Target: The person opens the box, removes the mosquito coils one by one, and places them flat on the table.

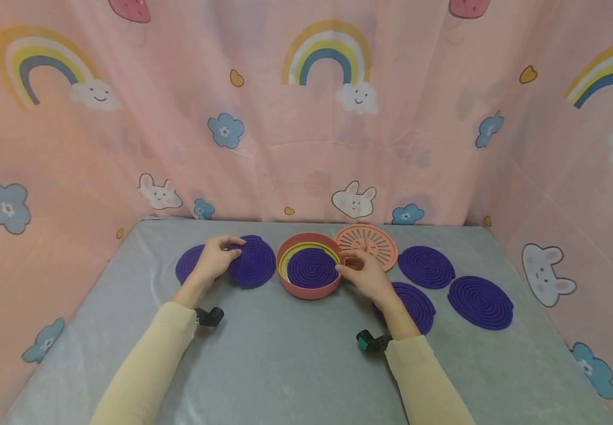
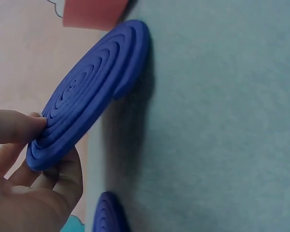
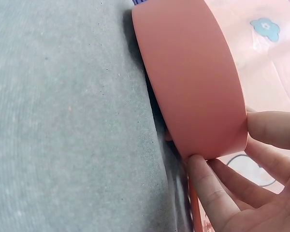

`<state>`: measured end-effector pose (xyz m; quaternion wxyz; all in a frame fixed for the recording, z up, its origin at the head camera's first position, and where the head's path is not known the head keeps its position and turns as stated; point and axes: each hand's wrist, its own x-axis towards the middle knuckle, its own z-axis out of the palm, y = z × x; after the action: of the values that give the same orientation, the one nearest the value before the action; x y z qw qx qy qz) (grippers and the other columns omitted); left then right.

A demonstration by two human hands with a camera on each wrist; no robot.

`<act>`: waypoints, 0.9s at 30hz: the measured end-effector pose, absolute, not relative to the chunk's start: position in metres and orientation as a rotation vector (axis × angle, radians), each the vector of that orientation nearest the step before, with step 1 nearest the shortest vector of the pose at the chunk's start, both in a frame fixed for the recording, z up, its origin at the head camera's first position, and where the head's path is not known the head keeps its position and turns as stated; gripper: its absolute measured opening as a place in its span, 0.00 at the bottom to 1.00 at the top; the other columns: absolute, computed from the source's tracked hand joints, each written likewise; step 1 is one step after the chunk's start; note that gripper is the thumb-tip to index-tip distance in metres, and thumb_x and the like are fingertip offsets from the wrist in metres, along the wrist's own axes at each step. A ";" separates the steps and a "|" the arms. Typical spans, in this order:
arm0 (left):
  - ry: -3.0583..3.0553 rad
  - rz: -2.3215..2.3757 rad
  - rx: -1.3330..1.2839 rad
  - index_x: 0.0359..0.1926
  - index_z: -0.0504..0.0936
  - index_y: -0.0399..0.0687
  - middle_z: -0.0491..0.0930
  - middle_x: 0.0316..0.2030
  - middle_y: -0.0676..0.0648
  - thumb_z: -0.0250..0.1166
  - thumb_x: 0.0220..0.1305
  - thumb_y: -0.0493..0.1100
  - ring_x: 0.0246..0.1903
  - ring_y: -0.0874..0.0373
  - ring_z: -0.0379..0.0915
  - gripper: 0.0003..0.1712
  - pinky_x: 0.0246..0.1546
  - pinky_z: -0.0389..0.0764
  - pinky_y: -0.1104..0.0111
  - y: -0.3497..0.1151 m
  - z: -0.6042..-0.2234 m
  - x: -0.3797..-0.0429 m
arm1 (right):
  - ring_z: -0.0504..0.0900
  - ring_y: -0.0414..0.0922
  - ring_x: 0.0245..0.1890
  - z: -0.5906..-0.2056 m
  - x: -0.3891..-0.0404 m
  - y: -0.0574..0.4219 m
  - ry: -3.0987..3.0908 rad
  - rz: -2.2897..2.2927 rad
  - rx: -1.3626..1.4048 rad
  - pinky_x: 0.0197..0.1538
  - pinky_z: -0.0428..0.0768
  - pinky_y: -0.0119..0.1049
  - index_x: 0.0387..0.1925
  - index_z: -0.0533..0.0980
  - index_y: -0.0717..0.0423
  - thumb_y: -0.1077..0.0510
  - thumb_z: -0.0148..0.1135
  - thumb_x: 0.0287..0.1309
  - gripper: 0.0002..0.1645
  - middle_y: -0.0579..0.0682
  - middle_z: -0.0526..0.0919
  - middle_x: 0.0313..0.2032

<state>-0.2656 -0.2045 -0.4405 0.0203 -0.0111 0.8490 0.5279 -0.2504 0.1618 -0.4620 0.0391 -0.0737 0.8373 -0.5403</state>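
Note:
My left hand [image 1: 212,260] pinches the edge of a purple mosquito coil [image 1: 253,264] between thumb and fingers. In the left wrist view this coil [image 2: 82,92] is tilted and held above the table. To its right stands a round pink box [image 1: 308,293] with yellow inside. Another purple coil [image 1: 312,269] lies in that box. My right hand [image 1: 368,276] grips the box's right side; the right wrist view shows thumb and fingers [image 3: 210,188] at the pink wall [image 3: 193,82].
The slotted orange-pink lid [image 1: 386,243] lies behind my right hand. Three purple coils lie on the right: the back one [image 1: 426,267], the far-right one [image 1: 480,303] and one partly under my forearm [image 1: 415,307]. Beside my left hand is another coil [image 1: 186,264]. A patterned curtain [image 1: 295,171] borders the grey tabletop [image 1: 285,366].

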 end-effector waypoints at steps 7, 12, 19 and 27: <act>2.622 1.556 -0.089 0.58 0.81 0.39 0.70 0.68 0.33 0.59 0.71 0.32 0.73 0.36 0.56 0.16 0.71 0.55 0.43 -0.204 -0.449 -0.270 | 0.78 0.57 0.60 -0.462 -0.251 0.162 2.582 -1.650 -0.222 0.57 0.79 0.52 0.62 0.77 0.54 0.55 0.69 0.66 0.25 0.60 0.78 0.60; 2.667 1.467 -0.065 0.58 0.81 0.38 0.71 0.66 0.32 0.59 0.71 0.32 0.70 0.35 0.61 0.17 0.69 0.59 0.42 -0.204 -0.452 -0.273 | 0.79 0.57 0.60 -0.463 -0.251 0.161 2.573 -1.657 -0.223 0.56 0.80 0.51 0.62 0.77 0.54 0.55 0.69 0.65 0.25 0.61 0.78 0.60; 2.810 1.295 -0.019 0.58 0.81 0.36 0.73 0.63 0.29 0.60 0.70 0.33 0.64 0.33 0.67 0.17 0.63 0.68 0.41 -0.199 -0.454 -0.276 | 0.78 0.58 0.60 -0.463 -0.250 0.161 2.559 -1.667 -0.234 0.57 0.80 0.51 0.62 0.77 0.55 0.56 0.68 0.66 0.25 0.62 0.78 0.61; 2.914 1.156 0.030 0.59 0.79 0.36 0.74 0.62 0.29 0.61 0.70 0.34 0.63 0.34 0.69 0.19 0.63 0.70 0.43 -0.192 -0.454 -0.283 | 0.77 0.59 0.62 -0.461 -0.251 0.162 2.549 -1.674 -0.253 0.56 0.80 0.49 0.63 0.77 0.58 0.56 0.68 0.66 0.26 0.64 0.76 0.62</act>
<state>-0.2827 -0.1925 -0.4544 0.0033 0.0097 0.9294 0.3689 -0.2513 0.1623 -0.4615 0.0410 -0.0826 0.8323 -0.5466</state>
